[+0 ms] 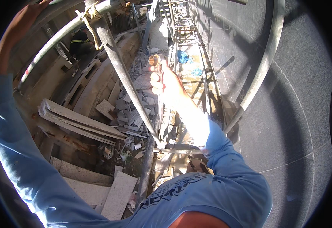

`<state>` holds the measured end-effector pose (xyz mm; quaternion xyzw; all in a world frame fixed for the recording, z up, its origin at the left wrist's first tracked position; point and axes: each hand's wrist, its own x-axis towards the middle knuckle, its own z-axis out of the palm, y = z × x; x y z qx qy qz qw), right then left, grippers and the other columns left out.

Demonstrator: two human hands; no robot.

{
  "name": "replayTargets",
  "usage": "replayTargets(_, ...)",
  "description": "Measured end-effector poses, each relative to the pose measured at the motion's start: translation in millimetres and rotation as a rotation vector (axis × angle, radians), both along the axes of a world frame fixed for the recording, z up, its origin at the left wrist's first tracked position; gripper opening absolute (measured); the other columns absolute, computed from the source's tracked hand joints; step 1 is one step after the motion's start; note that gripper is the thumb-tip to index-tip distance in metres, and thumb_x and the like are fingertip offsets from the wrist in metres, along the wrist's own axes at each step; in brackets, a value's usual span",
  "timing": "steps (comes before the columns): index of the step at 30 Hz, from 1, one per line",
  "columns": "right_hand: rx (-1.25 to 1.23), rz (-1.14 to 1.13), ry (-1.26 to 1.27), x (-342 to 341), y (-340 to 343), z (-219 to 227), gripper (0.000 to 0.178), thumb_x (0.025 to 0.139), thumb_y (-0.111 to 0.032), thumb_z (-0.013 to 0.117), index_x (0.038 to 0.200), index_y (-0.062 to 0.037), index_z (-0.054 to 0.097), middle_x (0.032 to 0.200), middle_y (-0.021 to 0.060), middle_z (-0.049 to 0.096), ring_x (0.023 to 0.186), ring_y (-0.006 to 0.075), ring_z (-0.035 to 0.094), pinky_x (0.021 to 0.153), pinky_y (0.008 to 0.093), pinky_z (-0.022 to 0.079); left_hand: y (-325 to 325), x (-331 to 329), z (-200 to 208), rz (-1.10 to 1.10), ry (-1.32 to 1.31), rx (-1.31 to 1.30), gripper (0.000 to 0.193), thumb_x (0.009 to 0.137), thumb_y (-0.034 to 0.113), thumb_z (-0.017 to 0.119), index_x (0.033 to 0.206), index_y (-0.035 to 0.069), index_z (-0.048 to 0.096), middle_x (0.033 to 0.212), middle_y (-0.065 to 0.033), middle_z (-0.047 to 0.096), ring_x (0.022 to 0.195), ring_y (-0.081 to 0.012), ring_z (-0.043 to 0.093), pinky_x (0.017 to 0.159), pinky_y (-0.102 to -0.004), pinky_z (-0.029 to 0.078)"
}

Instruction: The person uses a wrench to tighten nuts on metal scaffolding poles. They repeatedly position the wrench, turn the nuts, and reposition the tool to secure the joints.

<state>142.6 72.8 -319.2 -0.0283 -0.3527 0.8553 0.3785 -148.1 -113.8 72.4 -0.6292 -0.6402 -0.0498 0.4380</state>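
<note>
My right hand [168, 81] is raised in strong sunlight at the middle of the view. Its fingers are closed round a small metal tool [154, 60] with a hollow, round, copper-coloured end; the exact kind is unclear, as the palm hides the rest. High at the left, my left hand [27, 17] holds onto a thick grey scaffold tube [56, 12], its fingertips partly lost at the dark rim. Near it, a pale cord [92, 14] is knotted where a curved-looking tube meets a slanting scaffold pole [118, 68].
Below lie broken slabs and rubble [137, 110], stacked pale boards [82, 119] and blue crumpled material [183, 57]. Another upright pole [263, 72] stands before a dark stone-clad wall [295, 114] at the right. Someone in dark clothes with reflective stripes [79, 40] is at the far left.
</note>
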Motion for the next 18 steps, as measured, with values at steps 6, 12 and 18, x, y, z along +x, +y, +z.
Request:
replayTargets(6,-0.148,0.139,0.576,-94.7,36.6,45.7,0.047,0.102,-0.056,0.042,0.097,-0.0098,0.049,0.073,-0.0058,0.039,0.056,0.0043,0.033,0.049,0.0214,0.03,13.4,10.3,-12.1,0.289,-0.105,-0.044,0.049,0.106,0.038,0.03,0.149,0.021,0.045,0.135,-0.0079,0.057,0.123,-0.0187,0.053,0.108,-0.0328,0.035)
replayTargets(12,-0.363,0.062,0.876,-150.1,6.0,155.6,0.048,0.102,-0.062,0.034,0.088,-0.0162,0.039,0.074,-0.0039,0.04,0.057,0.0096,0.033,0.051,0.025,0.031,-35.2,31.1,-11.3,0.244,-0.104,0.018,0.049,0.105,0.02,0.032,0.153,0.029,0.038,0.114,-0.0086,0.061,0.108,-0.0199,0.058,0.102,-0.0337,0.041)
replayTargets(18,-0.356,0.017,0.855,-157.1,1.1,173.6,0.054,0.098,-0.068,0.033,0.094,-0.0149,0.036,0.077,-0.0025,0.037,0.06,0.0096,0.032,0.055,0.0249,0.035,-38.6,33.4,-8.2,0.415,-0.204,0.099,0.05,0.103,0.019,0.031,0.152,0.022,0.04,0.125,-0.0146,0.06,0.114,-0.0243,0.058,0.106,-0.0368,0.041)
